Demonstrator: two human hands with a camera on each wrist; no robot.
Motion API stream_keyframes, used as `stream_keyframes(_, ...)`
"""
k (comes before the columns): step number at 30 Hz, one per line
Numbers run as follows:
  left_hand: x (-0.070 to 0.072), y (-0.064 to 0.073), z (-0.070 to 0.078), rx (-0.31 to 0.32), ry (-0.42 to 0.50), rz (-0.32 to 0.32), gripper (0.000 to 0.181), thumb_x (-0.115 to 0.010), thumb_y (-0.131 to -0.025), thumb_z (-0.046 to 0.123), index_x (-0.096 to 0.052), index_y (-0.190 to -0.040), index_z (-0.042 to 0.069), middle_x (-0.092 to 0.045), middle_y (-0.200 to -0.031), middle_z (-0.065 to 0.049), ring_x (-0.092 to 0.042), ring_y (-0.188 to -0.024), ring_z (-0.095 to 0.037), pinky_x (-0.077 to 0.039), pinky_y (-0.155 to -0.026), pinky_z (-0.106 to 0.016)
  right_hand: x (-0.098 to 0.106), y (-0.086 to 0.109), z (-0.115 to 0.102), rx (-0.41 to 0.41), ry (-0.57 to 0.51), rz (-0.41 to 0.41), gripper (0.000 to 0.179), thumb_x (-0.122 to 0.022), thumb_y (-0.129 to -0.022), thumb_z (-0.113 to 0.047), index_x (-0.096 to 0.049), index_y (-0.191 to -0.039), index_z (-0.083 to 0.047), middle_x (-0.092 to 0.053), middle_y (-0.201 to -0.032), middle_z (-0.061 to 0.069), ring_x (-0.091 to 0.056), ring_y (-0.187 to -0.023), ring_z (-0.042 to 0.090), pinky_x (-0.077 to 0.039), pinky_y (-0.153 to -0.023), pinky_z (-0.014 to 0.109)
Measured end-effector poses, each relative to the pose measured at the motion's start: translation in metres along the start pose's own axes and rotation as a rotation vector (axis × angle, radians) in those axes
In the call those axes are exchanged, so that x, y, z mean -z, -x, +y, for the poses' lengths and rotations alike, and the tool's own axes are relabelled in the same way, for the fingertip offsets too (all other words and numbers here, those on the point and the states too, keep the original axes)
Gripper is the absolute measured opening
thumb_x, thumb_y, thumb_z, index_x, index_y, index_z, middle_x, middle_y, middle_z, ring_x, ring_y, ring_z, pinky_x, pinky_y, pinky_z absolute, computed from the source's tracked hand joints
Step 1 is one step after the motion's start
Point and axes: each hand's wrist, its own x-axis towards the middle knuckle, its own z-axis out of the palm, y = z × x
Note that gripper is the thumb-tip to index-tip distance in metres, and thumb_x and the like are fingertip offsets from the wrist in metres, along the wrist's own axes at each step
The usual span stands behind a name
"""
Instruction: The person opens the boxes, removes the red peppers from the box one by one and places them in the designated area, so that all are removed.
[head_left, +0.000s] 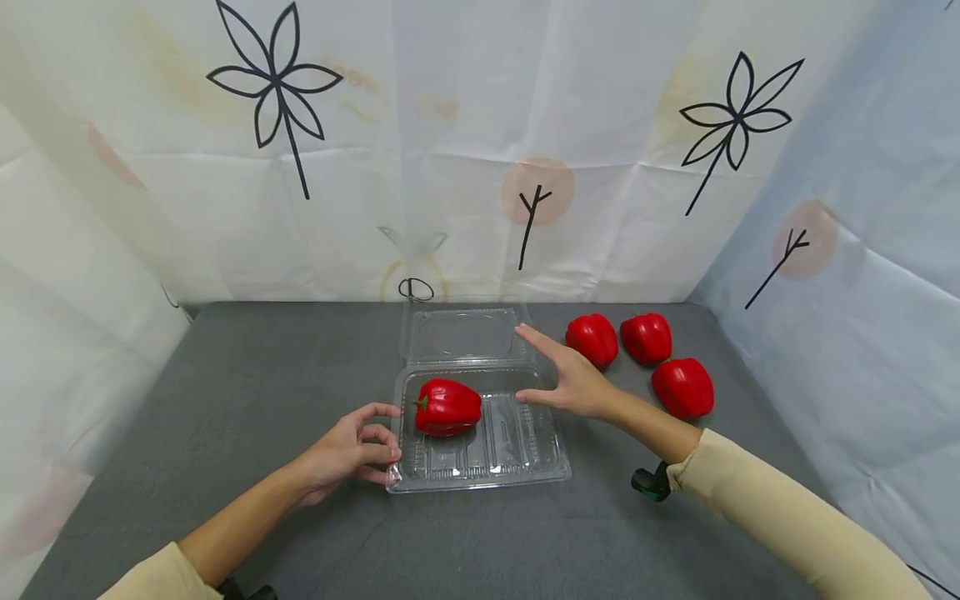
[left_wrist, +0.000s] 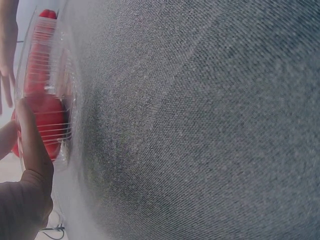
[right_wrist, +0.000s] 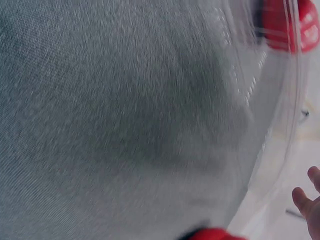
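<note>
A clear plastic clamshell container (head_left: 480,484) lies on the grey table with its lid folded back toward the wall. In its left half a red bell pepper (head_left: 450,408) rests on its side, green stem pointing left. My left hand (head_left: 347,454) holds the container's left rim with fingers and thumb; the left wrist view shows this hand (left_wrist: 31,192) against the clear wall. Above the container's right side, my right hand (head_left: 572,382) holds nothing, its thumb and fingers spread apart. Part of that hand (right_wrist: 311,210) appears at the edge of the right wrist view.
Three more red bell peppers sit right of the container: one (head_left: 592,340) just beyond my right hand, one (head_left: 647,338) at the back, and one (head_left: 683,389) nearer my right forearm. A patterned white cloth (head_left: 465,150) hangs behind the table (head_left: 300,358).
</note>
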Motion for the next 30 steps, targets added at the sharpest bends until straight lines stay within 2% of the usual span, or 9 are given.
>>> stream_keyframes(5, 0.0, 0.0, 0.001, -0.005, 0.001, -0.005, 0.064, -0.067, -0.093, 0.003, -0.028, -0.143, -0.002, -0.061, -0.091, -0.008, -0.061, -0.083, -0.022, -0.061, -0.076, -0.043, -0.012, -0.009, -0.014, 0.03, 0.006, -0.11, 0.092, -0.082, -0.083, -0.033, -0.029, -0.157, -0.016, -0.029, -0.161, 0.006, -0.034, -0.144, 0.026, -0.035, -0.112, 0.054)
stream_keyframes(11, -0.001, 0.001, 0.002, -0.008, 0.007, -0.007, 0.064, -0.067, -0.093, 0.003, -0.028, -0.144, -0.002, -0.061, -0.091, -0.008, -0.061, -0.084, -0.023, -0.061, -0.076, -0.043, -0.025, -0.015, -0.025, 0.046, 0.009, -0.187, 0.092, -0.081, -0.084, -0.036, -0.029, -0.157, -0.016, -0.029, -0.161, 0.005, -0.032, -0.145, 0.024, -0.032, -0.112, 0.059)
stream_keyframes(23, -0.001, 0.001, 0.003, 0.007, -0.001, 0.007, 0.064, -0.067, -0.093, 0.003, -0.029, -0.144, -0.001, -0.061, -0.091, -0.009, -0.062, -0.083, -0.023, -0.061, -0.075, -0.042, -0.04, -0.019, -0.038, 0.088, 0.004, -0.212, 0.092, -0.082, -0.082, -0.037, -0.033, -0.155, -0.013, -0.031, -0.16, 0.008, -0.03, -0.147, 0.026, -0.036, -0.11, 0.059)
stream_keyframes(30, -0.002, 0.001, 0.004, 0.015, -0.005, 0.014, 0.064, -0.067, -0.093, 0.003, -0.029, -0.144, -0.001, -0.062, -0.091, -0.008, -0.062, -0.083, -0.023, -0.061, -0.075, -0.042, -0.046, -0.023, -0.045, 0.098, -0.014, -0.236, 0.089, -0.082, -0.083, -0.034, -0.034, -0.155, -0.014, -0.037, -0.158, 0.005, -0.036, -0.144, 0.023, -0.038, -0.111, 0.05)
